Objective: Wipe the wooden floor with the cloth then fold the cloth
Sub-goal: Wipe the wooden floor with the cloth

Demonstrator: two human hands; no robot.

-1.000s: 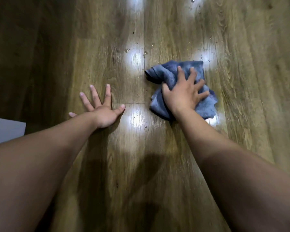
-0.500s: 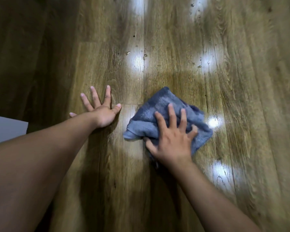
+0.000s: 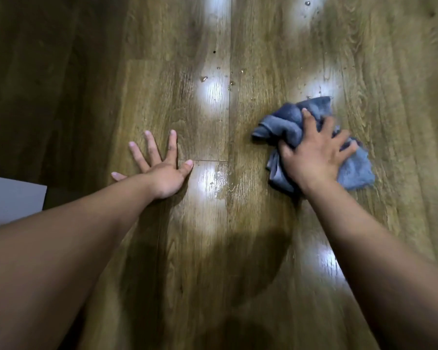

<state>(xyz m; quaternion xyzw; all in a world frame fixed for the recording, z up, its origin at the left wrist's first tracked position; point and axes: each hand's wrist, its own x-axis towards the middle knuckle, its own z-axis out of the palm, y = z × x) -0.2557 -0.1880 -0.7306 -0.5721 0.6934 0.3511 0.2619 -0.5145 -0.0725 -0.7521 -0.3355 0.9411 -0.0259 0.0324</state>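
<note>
A crumpled blue cloth (image 3: 286, 122) lies bunched on the wooden floor (image 3: 250, 243) at centre right. My right hand (image 3: 314, 152) presses down on the cloth with fingers spread over it, covering its middle. My left hand (image 3: 159, 165) rests flat on the floor to the left, fingers splayed and holding nothing. Small water drops (image 3: 204, 78) sit on the planks beyond my hands, and a thin wet smear (image 3: 221, 180) shines between them.
A pale grey flat object (image 3: 13, 198) juts in at the left edge beside my left forearm. Bright light reflections streak the glossy planks. The floor's left side lies in dark shadow.
My right hand has slid the cloth from near the middle out to the right and farther away, bunching it up. My left hand has stayed planted on the floor.
</note>
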